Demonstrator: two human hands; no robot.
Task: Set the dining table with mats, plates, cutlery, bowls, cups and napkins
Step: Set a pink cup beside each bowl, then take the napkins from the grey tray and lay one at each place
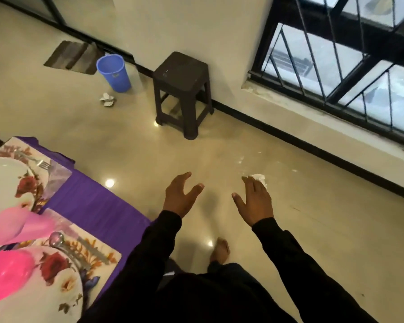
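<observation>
The glossy beige tiled floor [254, 145] fills most of the view, spreading out beyond and beneath both sets of fingers; the black-barred window [350, 66] runs along the wall far up and to the right of the right fingers; the surface draped in a purple cloth [89, 201] lies to the left of the left fingers, its near corner just beside the left sleeve; on it, well left of the left fingers, sit two floral rectangular place mats [96, 250], each carrying a white round plate with red roses [56, 271]; a bright pink plastic bowl [7, 273] rests on the nearer plate, and paler pink plastic ware, too blurred to name, lies between the two plates; a dark brown plastic stool [182, 89] stands on the floor well ahead of the fingers, by the wall; a blue plastic bin [114, 72] stands left of the stool, with a crumpled white paper [107, 99] on the floor near it; a steel fork [41, 163] lies on the far mat; a steel spoon [57, 238] lies beside the near plate; the left hand [180, 197] hangs over the floor with fingers spread and holding nothing; the right hand [254, 201] has fingers extended, and a small white crumpled napkin [259, 178] shows at their tips, though whether they touch it cannot be told.
</observation>
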